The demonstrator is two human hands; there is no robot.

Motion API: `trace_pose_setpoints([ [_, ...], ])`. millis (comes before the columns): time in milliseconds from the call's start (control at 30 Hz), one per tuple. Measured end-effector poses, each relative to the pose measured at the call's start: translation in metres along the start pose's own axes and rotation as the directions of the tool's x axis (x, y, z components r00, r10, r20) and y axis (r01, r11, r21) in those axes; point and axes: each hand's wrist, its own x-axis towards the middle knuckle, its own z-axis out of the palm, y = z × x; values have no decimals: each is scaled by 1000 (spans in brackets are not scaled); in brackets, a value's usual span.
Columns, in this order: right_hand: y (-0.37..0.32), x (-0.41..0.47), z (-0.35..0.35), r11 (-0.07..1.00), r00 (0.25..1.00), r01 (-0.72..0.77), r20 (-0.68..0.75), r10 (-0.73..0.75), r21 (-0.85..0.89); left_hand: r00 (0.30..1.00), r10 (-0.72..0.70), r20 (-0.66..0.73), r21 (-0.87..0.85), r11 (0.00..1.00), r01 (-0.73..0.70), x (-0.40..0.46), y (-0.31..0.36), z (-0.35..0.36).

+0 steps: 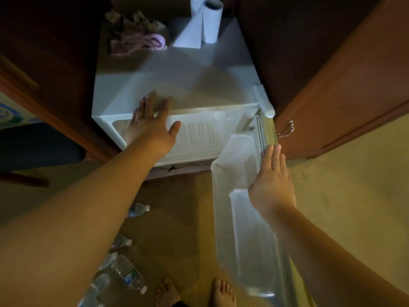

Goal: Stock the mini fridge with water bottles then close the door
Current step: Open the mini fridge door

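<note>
The white mini fridge [177, 85] stands between dark wooden cabinets, seen from above. Its door [239, 218] is swung wide open toward me, with its inner shelves showing. My left hand [152, 122] is spread flat at the fridge's top front edge, fingers apart, holding nothing. My right hand [272, 180] rests with straight fingers on the door's top edge near the hinge. Several clear water bottles [128, 273] lie on the carpet at lower left, one more bottle [138, 210] farther up. The fridge's inside is hidden from this angle.
A paper towel roll [211, 21] and a crumpled pinkish cloth [137, 34] sit on the fridge top. An open wooden cabinet door [343, 96] stands at right. My bare feet [194, 293] are on the beige carpet in front of the fridge.
</note>
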Motion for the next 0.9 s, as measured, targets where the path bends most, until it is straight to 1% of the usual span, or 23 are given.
trace_pose_setpoints([
  [167, 25, 9, -14, 994, 998, -63, 6, 64, -86, 1000, -10, 26, 44, 999, 9, 1, 1, 1],
  [300, 32, 25, -28, 988, 992, -119, 22, 122, -101, 1000, -8, 15, 31, 999, 8, -3, 9, 0],
  [400, 38, 38, -35, 985, 991, -131, 23, 135, -115, 1000, -7, 27, 38, 999, 6, -4, 12, -1],
  [633, 67, 54, -47, 986, 997, -29, 63, 40, -166, 1000, -9, 26, 64, 998, 7, -3, 13, -2],
  [800, 75, 49, -36, 975, 998, 13, 70, 3, -221, 999, -16, 52, 54, 998, 13, -4, 13, -4],
  [900, 81, 52, -35, 971, 998, 36, 53, -24, -235, 994, -19, 108, 16, 1000, 17, -4, 9, -11],
])
